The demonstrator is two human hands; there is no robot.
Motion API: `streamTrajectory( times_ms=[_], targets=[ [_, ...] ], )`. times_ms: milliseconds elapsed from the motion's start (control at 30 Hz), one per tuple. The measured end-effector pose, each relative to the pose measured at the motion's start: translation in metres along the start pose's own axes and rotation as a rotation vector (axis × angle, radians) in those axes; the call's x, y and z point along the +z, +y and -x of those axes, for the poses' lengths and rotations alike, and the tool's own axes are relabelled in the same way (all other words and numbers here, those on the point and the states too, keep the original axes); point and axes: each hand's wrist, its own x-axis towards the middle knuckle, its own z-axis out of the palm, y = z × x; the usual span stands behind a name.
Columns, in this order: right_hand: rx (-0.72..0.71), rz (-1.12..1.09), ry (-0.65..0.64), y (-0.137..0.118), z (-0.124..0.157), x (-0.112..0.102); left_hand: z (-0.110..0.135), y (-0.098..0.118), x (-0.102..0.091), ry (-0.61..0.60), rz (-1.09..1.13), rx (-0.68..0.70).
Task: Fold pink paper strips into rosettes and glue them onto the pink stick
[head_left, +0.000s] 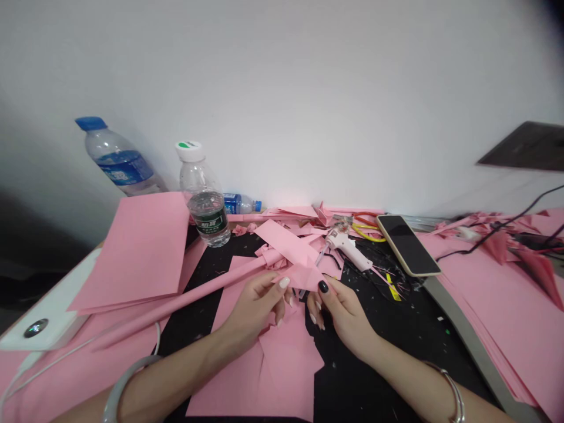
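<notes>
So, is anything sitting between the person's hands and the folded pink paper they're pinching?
Nothing visible does: the left hand and right hand both touch the folded pink paper directly. The white hot glue gun lies beyond it, not between.

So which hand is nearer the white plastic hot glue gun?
Right. The right hand sits just below the white plastic hot glue gun, not touching it; the left hand is farther off, to its lower left.

A plain white wall [282, 100] is seen behind the black-topped table [388, 364], a dark flat panel [524, 147] is seen at the upper right, and the dim floor [30, 282] is visible at the left side.
</notes>
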Motion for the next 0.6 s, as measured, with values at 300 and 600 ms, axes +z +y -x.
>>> streamTrajectory(
  times_ms=[300,600],
  targets=[
    [-0.068,0.165,-0.106,0.003,0.001,-0.001,0.009,0.004,0.006,0.021,-0.095,0.046],
    [-0.061,0.216,-0.174,0.004,0.003,0.0,0.008,0.002,0.007,-0.027,-0.211,-0.004]
  ],
)
